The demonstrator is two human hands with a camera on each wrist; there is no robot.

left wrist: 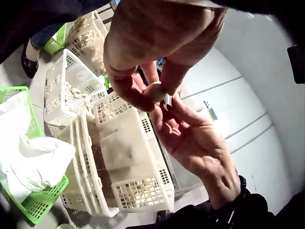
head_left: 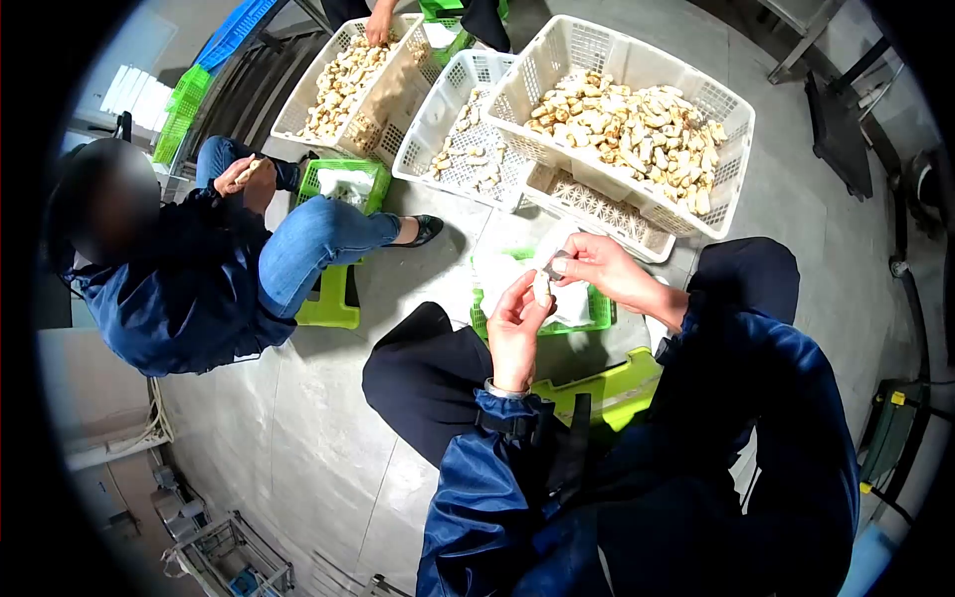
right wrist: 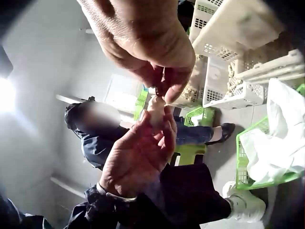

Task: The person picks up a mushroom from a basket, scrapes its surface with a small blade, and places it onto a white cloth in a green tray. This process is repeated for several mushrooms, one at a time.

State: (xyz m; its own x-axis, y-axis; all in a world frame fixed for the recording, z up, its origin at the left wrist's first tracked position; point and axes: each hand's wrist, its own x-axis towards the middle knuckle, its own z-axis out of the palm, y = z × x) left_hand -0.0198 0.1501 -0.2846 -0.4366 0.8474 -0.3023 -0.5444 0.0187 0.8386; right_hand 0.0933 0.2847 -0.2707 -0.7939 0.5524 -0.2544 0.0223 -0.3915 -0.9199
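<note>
Small, pale, knobbly piece [head_left: 542, 289] over a green plastic basket [head_left: 601, 310]
The bare left hand [head_left: 514, 338] grips it; the bare right hand [head_left: 619, 276] pinches a small dark thing [head_left: 558, 266], possibly a blade. Beyond, 3 white plastic crates [head_left: 619, 50] hold tan lumps [head_left: 637, 129].

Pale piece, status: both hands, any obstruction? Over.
Left hand grips pale piece. Right hand pinches small tool at its end. Fingers partly cover both; nothing else in the way.

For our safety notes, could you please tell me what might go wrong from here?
The small tool in the right hand could slip into the left hand, which pinches the pale piece beside it. The large crate sits stacked near the right knee; a bump might shift it.
</note>
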